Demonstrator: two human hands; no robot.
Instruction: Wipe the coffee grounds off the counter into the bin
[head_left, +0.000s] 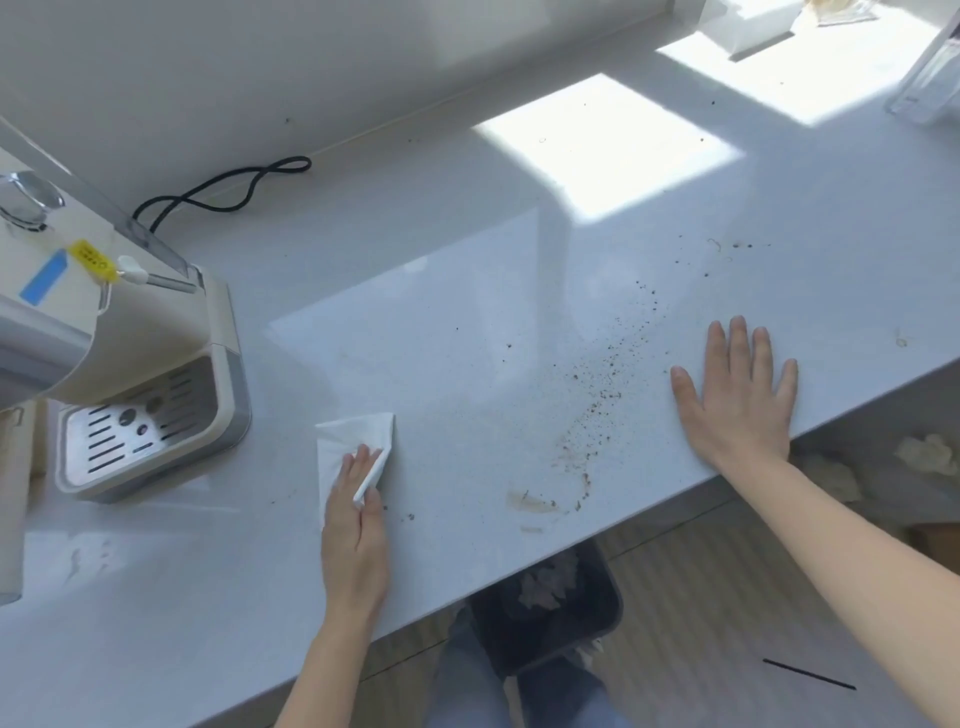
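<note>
Dark coffee grounds (602, 387) lie scattered in a diagonal streak across the white counter (441, 291), with a brownish smear (535, 501) near the front edge. My left hand (356, 525) presses a folded white paper tissue (356, 441) flat on the counter, left of the grounds. My right hand (737, 395) rests flat with fingers spread, right of the grounds, holding nothing. A dark bin (550, 608) with crumpled paper inside stands on the floor just below the counter's front edge, under the smear.
A cream coffee machine (130, 364) with a drip tray stands at the left, its black cable (228, 189) looped along the wall. A clear container (930, 78) and a white box (748, 26) stand at the far right. Crumpled tissues (930, 454) lie below the counter.
</note>
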